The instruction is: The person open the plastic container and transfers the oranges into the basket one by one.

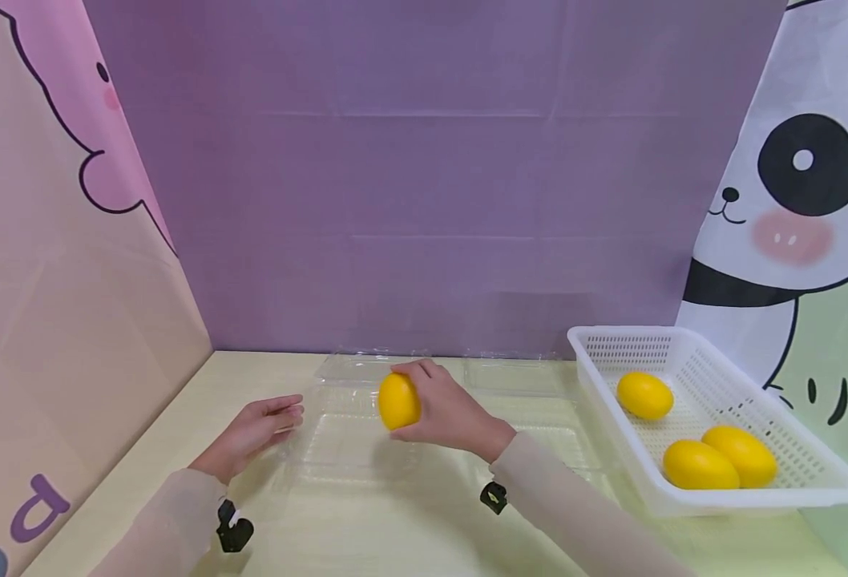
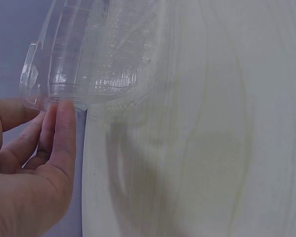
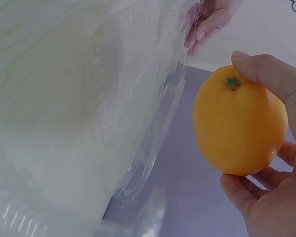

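Note:
My right hand (image 1: 447, 407) grips an oval, yellow-orange orange (image 1: 398, 401) between thumb and fingers, above a clear plastic container (image 1: 323, 449). A small green star-shaped stem mark shows on the orange (image 3: 239, 123) in the right wrist view. My left hand (image 1: 256, 431) is at the container's left end, its fingers fairly straight. In the left wrist view, the fingertips (image 2: 64, 106) touch the edge of the clear container (image 2: 113, 74). A second transparent container (image 1: 554, 437) lies to the right, partly behind my right forearm.
On the right stands a white perforated basket (image 1: 684, 353) with three more oranges (image 1: 644, 395) in it. A purple backdrop (image 1: 424, 176) rises behind the pale table (image 1: 323, 537). Printed panels close off both sides, with a panda (image 1: 749, 264) on the right one.

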A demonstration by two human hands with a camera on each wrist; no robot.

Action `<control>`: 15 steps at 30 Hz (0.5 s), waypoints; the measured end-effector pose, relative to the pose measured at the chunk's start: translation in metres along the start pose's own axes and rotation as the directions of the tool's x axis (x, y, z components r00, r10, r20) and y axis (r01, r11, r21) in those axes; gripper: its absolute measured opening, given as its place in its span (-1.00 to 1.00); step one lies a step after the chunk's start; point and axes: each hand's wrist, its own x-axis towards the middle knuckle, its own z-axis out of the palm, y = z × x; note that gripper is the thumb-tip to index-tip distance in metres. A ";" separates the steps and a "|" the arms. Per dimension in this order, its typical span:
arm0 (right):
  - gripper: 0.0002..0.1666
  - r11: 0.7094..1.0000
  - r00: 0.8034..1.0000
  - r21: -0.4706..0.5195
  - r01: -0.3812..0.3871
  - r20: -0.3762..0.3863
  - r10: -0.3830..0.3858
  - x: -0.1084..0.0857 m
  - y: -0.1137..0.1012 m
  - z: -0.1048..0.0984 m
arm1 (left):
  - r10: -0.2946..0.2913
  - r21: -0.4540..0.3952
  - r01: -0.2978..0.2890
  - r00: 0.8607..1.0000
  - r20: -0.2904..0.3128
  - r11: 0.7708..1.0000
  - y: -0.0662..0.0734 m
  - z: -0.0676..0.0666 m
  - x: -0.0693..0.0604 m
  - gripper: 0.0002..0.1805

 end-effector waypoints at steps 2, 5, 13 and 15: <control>0.01 1.000 1.000 0.001 -0.001 -0.001 0.001 -0.002 0.002 -0.003 | -0.005 -0.006 0.005 1.000 0.000 1.000 0.000 0.001 0.000 -0.40; 0.01 1.000 1.000 -0.005 -0.004 0.000 0.004 -0.005 0.006 -0.008 | -0.001 -0.006 0.001 1.000 0.001 1.000 0.000 0.001 0.000 -0.40; 0.02 0.999 1.000 -0.035 0.012 -0.011 -0.013 -0.011 0.011 -0.022 | -0.001 0.003 0.001 1.000 0.001 1.000 0.000 0.000 0.000 -0.39; 0.02 0.999 1.000 -0.038 0.015 -0.014 -0.016 -0.013 0.012 -0.025 | -0.009 0.002 0.009 1.000 -0.003 1.000 0.000 0.000 0.001 -0.40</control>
